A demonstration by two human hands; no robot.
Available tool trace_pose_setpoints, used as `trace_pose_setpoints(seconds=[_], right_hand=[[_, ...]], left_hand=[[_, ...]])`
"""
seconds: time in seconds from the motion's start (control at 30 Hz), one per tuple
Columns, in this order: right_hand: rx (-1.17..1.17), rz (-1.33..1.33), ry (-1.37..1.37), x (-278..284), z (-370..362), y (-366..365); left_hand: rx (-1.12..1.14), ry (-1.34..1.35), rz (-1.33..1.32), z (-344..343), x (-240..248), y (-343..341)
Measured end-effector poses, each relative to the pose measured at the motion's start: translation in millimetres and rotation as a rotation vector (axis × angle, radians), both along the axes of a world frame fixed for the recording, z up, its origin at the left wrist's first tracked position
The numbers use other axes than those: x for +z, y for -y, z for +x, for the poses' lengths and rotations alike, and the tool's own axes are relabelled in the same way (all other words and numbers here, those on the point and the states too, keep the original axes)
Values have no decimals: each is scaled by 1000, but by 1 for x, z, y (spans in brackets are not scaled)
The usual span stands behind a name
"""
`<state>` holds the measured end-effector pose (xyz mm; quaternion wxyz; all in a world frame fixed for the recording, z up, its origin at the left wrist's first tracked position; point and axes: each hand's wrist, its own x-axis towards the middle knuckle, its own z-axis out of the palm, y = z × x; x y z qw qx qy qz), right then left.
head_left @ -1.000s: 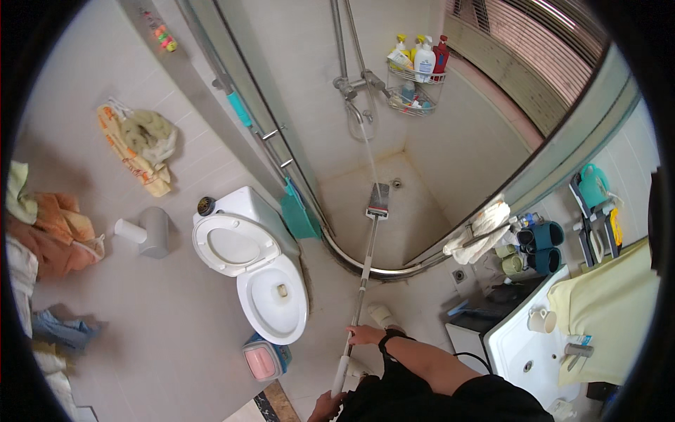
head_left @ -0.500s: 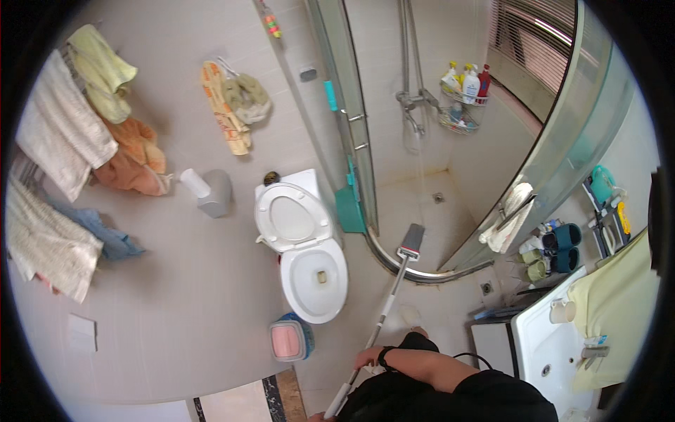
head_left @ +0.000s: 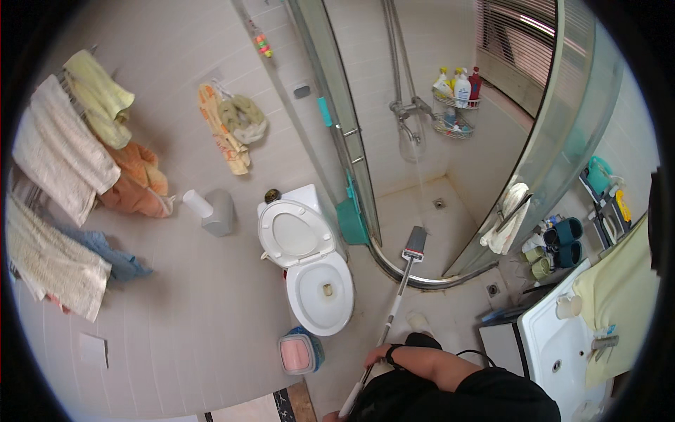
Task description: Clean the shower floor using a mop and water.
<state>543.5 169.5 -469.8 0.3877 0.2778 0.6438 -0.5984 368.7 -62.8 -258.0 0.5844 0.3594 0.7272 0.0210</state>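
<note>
My right hand (head_left: 377, 356), with a dark band at the wrist, is closed around the pole of a flat mop (head_left: 396, 301). Lower on the same pole, at the bottom edge of the view, my left hand (head_left: 331, 416) is closed on the handle and only partly seen. The pole slants up and right across the curved shower threshold (head_left: 450, 283). Its grey and white mop head (head_left: 415, 243) is inside the shower, over the floor (head_left: 443, 228). Whether it presses on the floor, I cannot tell.
A white toilet (head_left: 320, 292) with raised lid stands left of the pole, a pink-lidded bin (head_left: 298, 353) below it. A teal dustpan (head_left: 353, 221) leans by the shower frame. The washbasin (head_left: 555, 344) is at right; towels (head_left: 63, 151) hang at left.
The view has tilted, so most of the room sits lower in it. The mop head is slightly farther inside the threshold. Both hands keep their hold on the pole.
</note>
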Motion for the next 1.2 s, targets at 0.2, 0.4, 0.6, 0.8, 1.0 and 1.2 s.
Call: trace_pose_setpoints(seconds=[0.2, 0.4, 0.6, 0.8, 1.0, 1.2], right_hand=[[-292, 318, -424, -89, 45, -38], [-482, 334, -229, 31, 114, -116], [-427, 385, -214, 0, 147, -179], [-644, 355, -117, -16, 146, -181], [-665, 436, -141, -38, 124, -147], [-412, 426, -343, -7, 87, -94]], left_hand=[[-57, 5, 36, 39, -2, -78], [-131, 105, -35, 66, -72, -161], [19, 125, -268, 110, -72, -231], [6, 97, -315, 115, -79, -249], [-75, 111, -235, 94, -87, -216], [-36, 138, -251, 49, -60, -147]])
